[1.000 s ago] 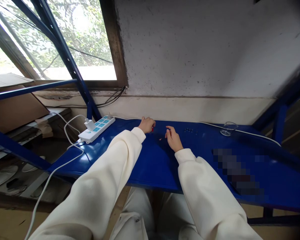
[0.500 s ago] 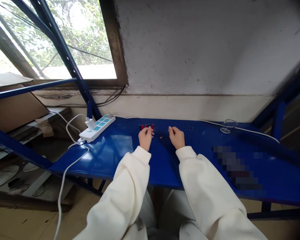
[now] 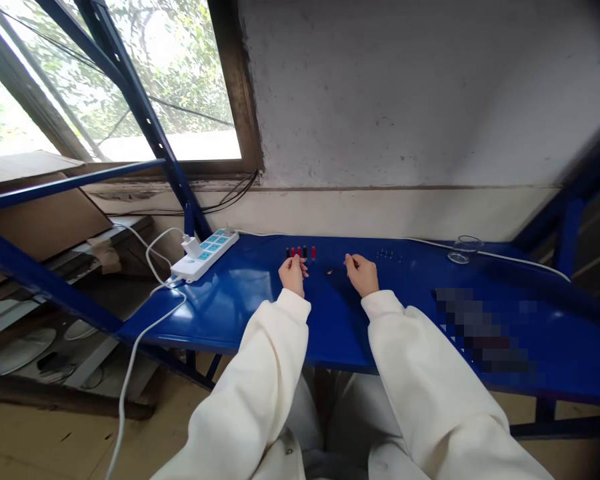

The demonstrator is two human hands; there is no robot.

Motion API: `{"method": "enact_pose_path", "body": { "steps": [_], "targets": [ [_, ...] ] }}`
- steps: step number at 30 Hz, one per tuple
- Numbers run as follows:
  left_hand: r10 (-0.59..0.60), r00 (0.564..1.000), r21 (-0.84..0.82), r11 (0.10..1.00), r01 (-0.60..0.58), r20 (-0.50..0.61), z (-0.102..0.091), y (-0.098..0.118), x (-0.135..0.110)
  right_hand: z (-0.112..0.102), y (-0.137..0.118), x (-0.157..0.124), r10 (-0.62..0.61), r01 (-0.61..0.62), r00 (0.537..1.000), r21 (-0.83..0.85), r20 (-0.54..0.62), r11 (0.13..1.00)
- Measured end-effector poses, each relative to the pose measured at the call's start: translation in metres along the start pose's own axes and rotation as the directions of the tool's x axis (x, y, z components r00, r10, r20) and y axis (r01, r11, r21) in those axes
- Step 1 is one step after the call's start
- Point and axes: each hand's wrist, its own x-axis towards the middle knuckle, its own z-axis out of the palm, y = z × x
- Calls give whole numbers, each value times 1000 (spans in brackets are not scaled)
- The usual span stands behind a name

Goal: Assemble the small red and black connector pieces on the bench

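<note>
My left hand (image 3: pixel 293 275) is just in front of a row of several small upright red and black cylinders (image 3: pixel 313 253). Its thumb and index finger are pressed together, and whatever they might hold is too small to make out. To the right, my right hand (image 3: pixel 363 275) is closed in a pinch above the blue table (image 3: pixel 330 320). Anything between those fingertips cannot be told either. A tiny light-coloured piece (image 3: pixel 329 271) lies on the table between both hands. Beyond the right hand stand several tiny thin pieces (image 3: pixel 387 255), hard to identify.
A white power strip (image 3: pixel 205 257) with a plug and trailing cable occupies the table's left end. At the back right is a clear glass dish (image 3: pixel 465 250). A pixelated patch (image 3: pixel 480 330) covers the right front. Blue frame posts (image 3: pixel 190 217) rise at both sides.
The camera view has turned slightly left. My left hand has shifted a little left relative to the cylinders, showing more of them. My right hand has hardly moved over the table.
</note>
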Motion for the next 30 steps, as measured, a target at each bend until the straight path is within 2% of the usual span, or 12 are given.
{"method": "enact_pose_path", "body": {
  "steps": [5, 8, 11, 16, 22, 27, 30],
  "targets": [
    [-37, 999, -29, 999, 36, -39, 0, 4, -1, 12, 2, 5, -61, 58, 989, 33, 135, 998],
    [-52, 997, -41, 998, 49, -53, 1, 5, -1, 24, -4, 11, -64, 86, 970, -83, 236, 993],
    [-48, 997, -48, 998, 45, -55, 2, 5, -1, 38, -13, 21, 11, 47, 960, -200, 280, 979],
    [-37, 998, -65, 997, 33, -59, 2, 5, -1, 58, -27, 36, 96, -3, 948, -292, 304, 956],
    [-37, 998, -80, 996, 32, -51, 3, 3, -2, 74, -28, 44, 168, -52, 929, -332, 330, 942],
    [-40, 998, -92, 995, 35, -47, 3, 1, 0, 80, -31, 44, 191, -86, 933, -326, 305, 941],
    [-31, 999, -82, 996, 29, -28, 4, 1, 0, 75, -35, 45, 190, -105, 937, -283, 292, 953]
  ]
}}
